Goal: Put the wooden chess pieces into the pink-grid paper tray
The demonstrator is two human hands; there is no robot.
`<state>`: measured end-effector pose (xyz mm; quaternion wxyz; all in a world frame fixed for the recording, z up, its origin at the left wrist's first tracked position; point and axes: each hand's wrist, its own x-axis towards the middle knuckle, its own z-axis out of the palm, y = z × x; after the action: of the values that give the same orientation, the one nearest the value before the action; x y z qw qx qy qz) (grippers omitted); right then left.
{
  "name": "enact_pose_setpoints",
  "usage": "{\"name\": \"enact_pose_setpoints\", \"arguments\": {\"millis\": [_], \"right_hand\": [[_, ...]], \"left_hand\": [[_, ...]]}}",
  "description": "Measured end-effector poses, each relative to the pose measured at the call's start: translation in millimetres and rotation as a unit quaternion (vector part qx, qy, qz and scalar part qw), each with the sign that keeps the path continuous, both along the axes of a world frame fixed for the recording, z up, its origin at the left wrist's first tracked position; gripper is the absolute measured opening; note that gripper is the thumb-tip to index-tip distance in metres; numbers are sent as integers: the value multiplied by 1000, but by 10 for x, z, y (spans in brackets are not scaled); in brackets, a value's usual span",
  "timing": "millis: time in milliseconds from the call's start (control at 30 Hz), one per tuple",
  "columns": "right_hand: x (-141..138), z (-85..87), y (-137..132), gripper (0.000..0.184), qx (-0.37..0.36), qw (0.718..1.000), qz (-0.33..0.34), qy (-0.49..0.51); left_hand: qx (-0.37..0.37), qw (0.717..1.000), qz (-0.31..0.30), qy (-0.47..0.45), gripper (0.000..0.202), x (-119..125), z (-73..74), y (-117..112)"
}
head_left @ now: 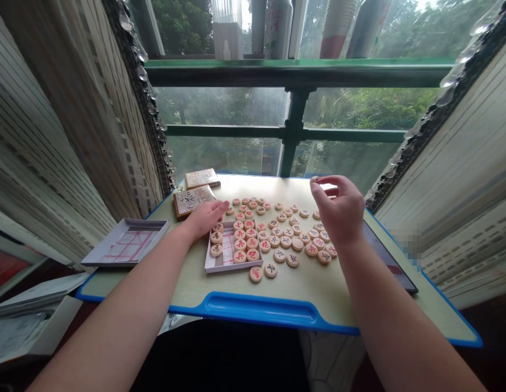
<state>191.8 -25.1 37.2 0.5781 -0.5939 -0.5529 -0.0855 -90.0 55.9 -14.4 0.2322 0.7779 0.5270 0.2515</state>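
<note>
The tray stood on the table, with discs inside along its left and right sides. Loose discs lay right of and behind the tray; two sat near its front right corner. A second tray lay left of it, two boxes behind-left. Far right lay a partly hidden flat object, possibly a tablet.

Single head-worn view, facing forward and down, near above the table, window straight ahead.
</note>
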Motion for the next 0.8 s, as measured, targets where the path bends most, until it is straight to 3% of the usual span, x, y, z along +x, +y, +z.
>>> {"name": "enact_pose_setpoints", "arguments": {"millis": [200, 433, 567, 700, 800], "right_hand": [[-208, -67, -68, 15, -55, 983, 149, -89], [-795, -145, -306, 8, -111, 911, 348, -189], [-1160, -48, -355, 10, -187, 891, 337, -239], [-1435, 29, -267, 10, -292, 842, 298, -343], [-1536, -13, -202, 12, -307, 823, 296, -375]], "left_hand": [[-18, 1000, 3, -20, 66, -5, -45, 47], [22, 999, 11, -33, 54, 29, -63, 98], [70, 996, 32, -40, 49, 38, -69, 126], [81, 995, 40, -47, 53, 39, -68, 137], [77, 995, 45, -38, 55, 37, -60, 144]]}}
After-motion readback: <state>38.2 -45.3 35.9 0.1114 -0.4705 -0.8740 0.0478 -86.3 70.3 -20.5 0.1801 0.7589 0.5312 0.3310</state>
